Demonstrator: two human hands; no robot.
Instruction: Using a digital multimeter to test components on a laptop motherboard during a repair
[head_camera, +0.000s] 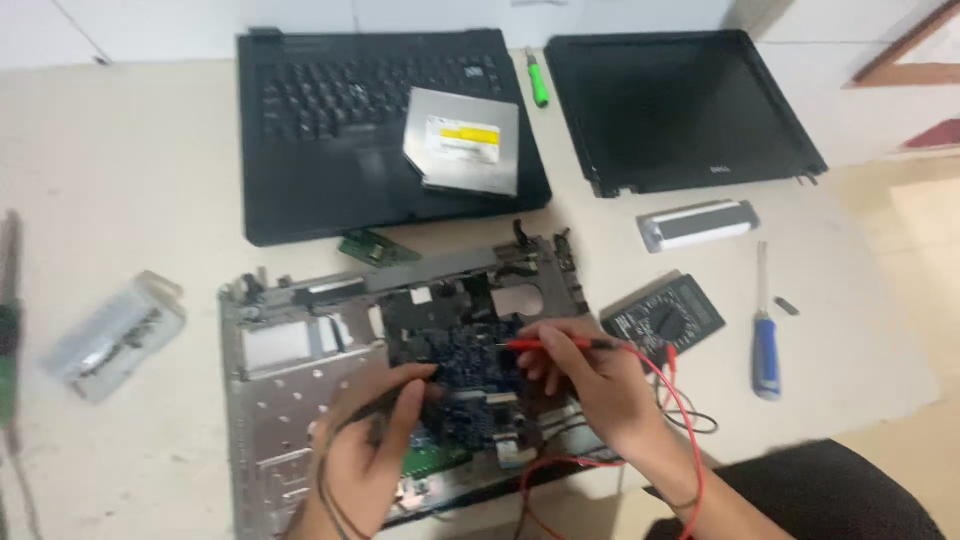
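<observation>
The dark blue laptop motherboard (465, 375) lies in the grey metal chassis tray (290, 385). Over it, a red probe (550, 344) is pinched by the right hand (590, 385), a black probe (400, 395) by the left hand (365, 455); a slipped tip could bridge neighbouring contacts

Both of the person's hands are bare, the left hand (370, 455) near the lower middle and the right hand (590, 385) to its right, with no gloves, rings or watch to be seen. The forearms are bare as well, with no sleeve reaching the wrists. At the near right corner, dark, almost black clothing (820, 490) covers the person's leg.
</observation>
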